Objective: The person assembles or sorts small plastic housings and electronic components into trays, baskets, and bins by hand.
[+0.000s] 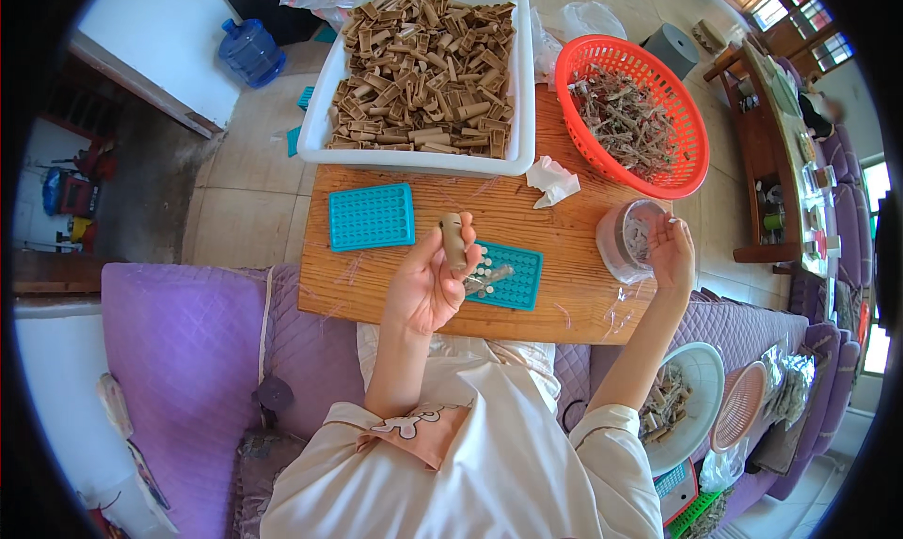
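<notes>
My left hand holds up a short brown tube above the wooden table, its fingers wrapped round it. At the right, my right hand is beside the rim of a clear plastic tub with pale bits inside. Its fingers are bent together, and a tiny white spot shows at the tips; what they hold is too small to make out. Partly behind my left hand lies a teal tray with small hollows. Several small white discs and a greyish, see-through piece lie on that tray.
A second teal tray lies left. Behind are a white bin heaped with brown half-tube pieces and a red basket of dry plant scraps. Crumpled white paper lies between. A pale green basin stands at my right.
</notes>
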The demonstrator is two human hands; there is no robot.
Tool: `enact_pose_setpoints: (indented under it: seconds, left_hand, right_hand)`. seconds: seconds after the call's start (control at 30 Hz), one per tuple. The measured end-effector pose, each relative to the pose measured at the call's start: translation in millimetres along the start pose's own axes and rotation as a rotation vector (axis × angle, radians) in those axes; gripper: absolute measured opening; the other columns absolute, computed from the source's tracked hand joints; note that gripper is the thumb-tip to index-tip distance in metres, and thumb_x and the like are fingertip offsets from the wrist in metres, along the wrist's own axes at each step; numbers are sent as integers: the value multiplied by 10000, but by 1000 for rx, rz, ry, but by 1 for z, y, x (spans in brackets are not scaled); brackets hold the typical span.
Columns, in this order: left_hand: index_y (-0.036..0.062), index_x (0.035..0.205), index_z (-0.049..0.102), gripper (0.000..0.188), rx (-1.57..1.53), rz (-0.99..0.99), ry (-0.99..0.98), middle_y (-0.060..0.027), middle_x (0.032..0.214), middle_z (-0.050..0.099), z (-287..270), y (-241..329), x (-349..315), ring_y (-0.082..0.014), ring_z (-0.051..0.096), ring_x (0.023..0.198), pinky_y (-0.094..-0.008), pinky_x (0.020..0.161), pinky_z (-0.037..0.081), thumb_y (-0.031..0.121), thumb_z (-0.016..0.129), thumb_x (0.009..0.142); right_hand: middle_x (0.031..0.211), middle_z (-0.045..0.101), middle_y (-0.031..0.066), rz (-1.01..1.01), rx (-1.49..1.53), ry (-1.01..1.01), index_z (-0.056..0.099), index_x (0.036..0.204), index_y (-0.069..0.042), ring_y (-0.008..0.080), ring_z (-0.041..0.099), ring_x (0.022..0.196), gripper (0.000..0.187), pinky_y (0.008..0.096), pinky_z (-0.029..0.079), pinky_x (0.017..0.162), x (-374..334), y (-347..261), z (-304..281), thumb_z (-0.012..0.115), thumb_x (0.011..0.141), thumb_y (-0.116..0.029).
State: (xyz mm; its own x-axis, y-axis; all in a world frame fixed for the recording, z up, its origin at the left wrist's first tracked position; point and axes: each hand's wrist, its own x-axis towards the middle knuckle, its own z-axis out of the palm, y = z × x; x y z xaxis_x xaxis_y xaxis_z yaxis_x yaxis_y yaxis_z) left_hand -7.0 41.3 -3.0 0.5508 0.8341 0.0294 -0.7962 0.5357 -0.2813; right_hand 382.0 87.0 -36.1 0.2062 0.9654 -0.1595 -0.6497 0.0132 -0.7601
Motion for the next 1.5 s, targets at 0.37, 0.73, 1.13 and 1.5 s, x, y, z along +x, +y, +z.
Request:
enact_pose_setpoints:
  seconds: [0.37,0.73,1.13,1.5]
  left_hand:
    - [6,1201,337,417,151,-60,94,-128,1063,545,6,-29,3,-285,614,836,-244,487,561,316,316,923]
    - [-7,1248,266,472,544,7,112,-153,1106,508,12,-33,7,-270,621,824,-206,479,553,303,371,908]
    - [-5,1154,355,403,722,45,284,-62,825,557,5,-32,9,-234,633,762,-219,520,551,286,437,887]
    - [57,1193,377,365,799,-17,354,-55,923,582,-11,-15,11,-196,637,749,-190,476,471,296,362,918]
  right_hand:
    - [957,581,110,-205,-519,-500,577,784,-2,167,561,875,48,278,452,753,-83,59,199,586,739,14]
    - [900,582,123,-446,-930,-597,529,776,6,223,611,823,95,290,495,698,-85,58,210,524,728,89]
    - [893,595,132,-492,-1081,-634,518,776,-1,257,600,760,83,298,493,618,-86,79,201,554,727,55]
    - [891,602,140,-382,-1037,-580,500,818,-6,276,601,742,97,321,498,621,-76,102,188,536,749,51]
